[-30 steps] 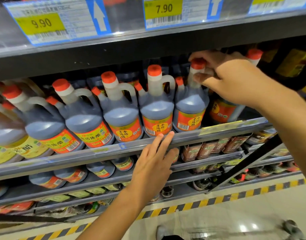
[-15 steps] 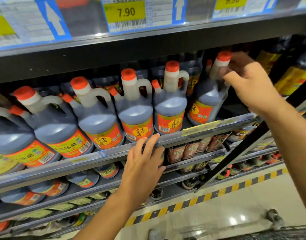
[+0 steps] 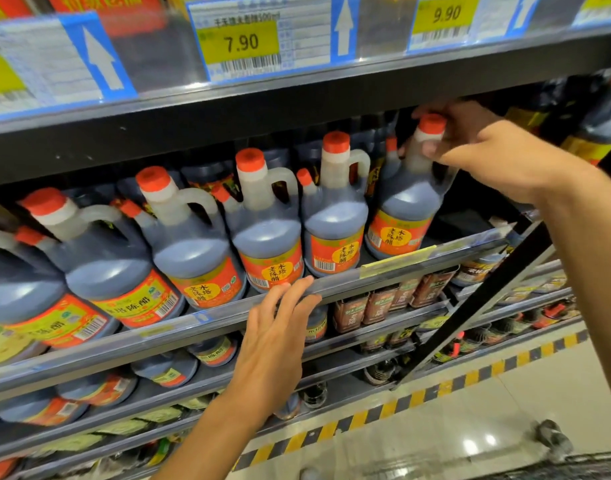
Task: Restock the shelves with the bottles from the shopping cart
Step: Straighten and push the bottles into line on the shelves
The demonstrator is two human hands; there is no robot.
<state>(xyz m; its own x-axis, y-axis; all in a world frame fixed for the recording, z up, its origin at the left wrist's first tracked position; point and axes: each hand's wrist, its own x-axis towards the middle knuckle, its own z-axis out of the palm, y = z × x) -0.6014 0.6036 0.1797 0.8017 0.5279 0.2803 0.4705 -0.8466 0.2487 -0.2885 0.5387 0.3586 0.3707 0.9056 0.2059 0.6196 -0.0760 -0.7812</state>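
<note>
Store aisle, shelf (image 3: 394,271) stocked w/ dark vinegar jugs, red caps, orange labels. R hand (image 3: 498,154) grips neck of bottle (image 3: 406,206) at right end of front row, fingers curled round it just under the cap; bottle stands on shelf, leaning a bit. L hand (image 3: 273,344) loose, fingers nearly straight, tips resting on shelf edge rail, holding nothing. Price tags (image 3: 241,43) above read 7.90 & 9.90. Cart (image 3: 556,441) corner bottom right.

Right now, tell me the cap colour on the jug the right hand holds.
Orange-red cap, clearest in the head view.
</note>
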